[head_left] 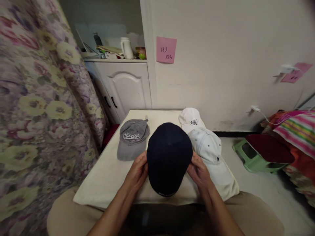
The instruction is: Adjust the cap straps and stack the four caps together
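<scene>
A dark navy cap sits in front of me over the near part of a small cloth-covered table. My left hand grips its left side with curled fingers. My right hand grips its right side the same way. To the left lies a grey cap with white lettering. Behind the navy cap on the right is a white cap with a black logo. A pale light-blue cap lies just right of my right hand.
A flowered curtain hangs along the left. A white cabinet with a jug and clutter on top stands behind. A pink note is stuck to the wall. A green stool and striped bedding are on the right.
</scene>
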`<state>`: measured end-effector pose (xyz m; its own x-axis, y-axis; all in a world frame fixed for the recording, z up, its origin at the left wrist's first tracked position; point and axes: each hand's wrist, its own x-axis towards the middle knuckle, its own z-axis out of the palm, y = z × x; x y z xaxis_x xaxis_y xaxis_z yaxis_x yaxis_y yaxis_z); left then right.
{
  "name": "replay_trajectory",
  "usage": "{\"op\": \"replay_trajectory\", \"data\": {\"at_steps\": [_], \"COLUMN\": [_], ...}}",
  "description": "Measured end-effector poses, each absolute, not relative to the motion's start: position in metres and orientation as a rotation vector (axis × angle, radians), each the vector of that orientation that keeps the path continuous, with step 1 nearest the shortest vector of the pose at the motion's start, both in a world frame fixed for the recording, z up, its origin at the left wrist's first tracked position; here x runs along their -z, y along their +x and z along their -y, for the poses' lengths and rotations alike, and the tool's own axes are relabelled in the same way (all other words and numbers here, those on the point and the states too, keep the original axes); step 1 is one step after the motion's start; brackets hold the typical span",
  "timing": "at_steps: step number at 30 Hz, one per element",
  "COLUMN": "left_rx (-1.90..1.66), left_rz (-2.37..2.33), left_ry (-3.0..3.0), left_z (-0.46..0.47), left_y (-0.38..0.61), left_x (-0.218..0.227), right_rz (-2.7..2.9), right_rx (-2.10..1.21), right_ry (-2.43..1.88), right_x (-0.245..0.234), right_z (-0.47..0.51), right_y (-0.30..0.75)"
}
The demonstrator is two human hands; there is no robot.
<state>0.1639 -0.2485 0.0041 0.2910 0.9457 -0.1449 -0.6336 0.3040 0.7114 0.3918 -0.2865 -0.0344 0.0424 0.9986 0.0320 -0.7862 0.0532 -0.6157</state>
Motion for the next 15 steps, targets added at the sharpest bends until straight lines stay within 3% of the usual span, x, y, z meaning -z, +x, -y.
{"op": "replay_trajectory", "data": {"at_steps": [11,15], "left_rx": [-1.119,-1.115], "left_rz": [-0.540,-0.544], "left_ry": [0.972,0.978], "left_z": [0.266,0.272], "left_y": [0.159,0.159], "left_x": [-0.032,-0.032], "right_rz": [0.656,0.715], "right_rx": [-1.280,-1.372], "right_ry": [-0.654,-0.630], "right_x": [0.023,0.020], "right_z": [0.310,0.315], "right_y": [0.422,0.424]}}
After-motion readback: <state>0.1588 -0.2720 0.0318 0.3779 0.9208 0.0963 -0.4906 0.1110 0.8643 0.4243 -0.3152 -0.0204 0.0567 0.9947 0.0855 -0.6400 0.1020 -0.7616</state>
